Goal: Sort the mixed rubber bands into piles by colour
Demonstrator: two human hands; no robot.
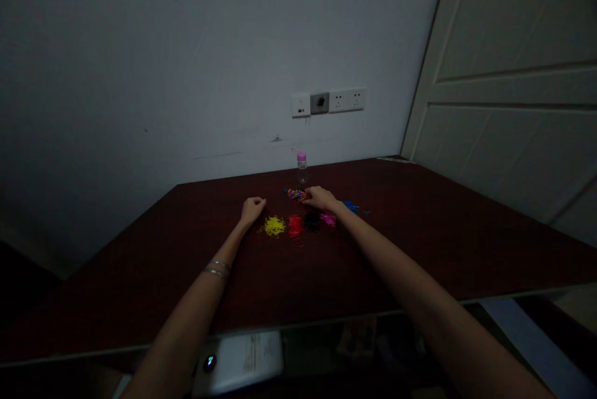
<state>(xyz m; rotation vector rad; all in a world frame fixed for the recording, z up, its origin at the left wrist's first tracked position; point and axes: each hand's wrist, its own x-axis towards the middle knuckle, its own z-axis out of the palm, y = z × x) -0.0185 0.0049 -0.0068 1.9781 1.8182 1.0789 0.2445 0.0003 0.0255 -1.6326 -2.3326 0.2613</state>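
Gray-white wall (209, 63) behind, dark red table (298, 287) across the view, paneled door (517, 100) at right. White box (252, 358) below the near table edge, left arm partly over it. Sockets (346, 100) on wall above table. Right hand (319, 197) over the right end of the mixed pile (295, 194), hiding part of it; fingers bent down, can't tell if clamped on a piece. Left hand (253, 208) by the table's middle, just beyond and left of the yellow pile (274, 226), thumb and index tips together; can't tell if anything is between them. Pink-capped bottle (302, 168) upright just behind mixed pile. Nearer the person, left to right: yellow pile, red pile (295, 225), black pile (311, 221), pink pile (328, 219). Blue pile (351, 207) farther right, partly behind right forearm. Bracelet (217, 268) on left forearm.
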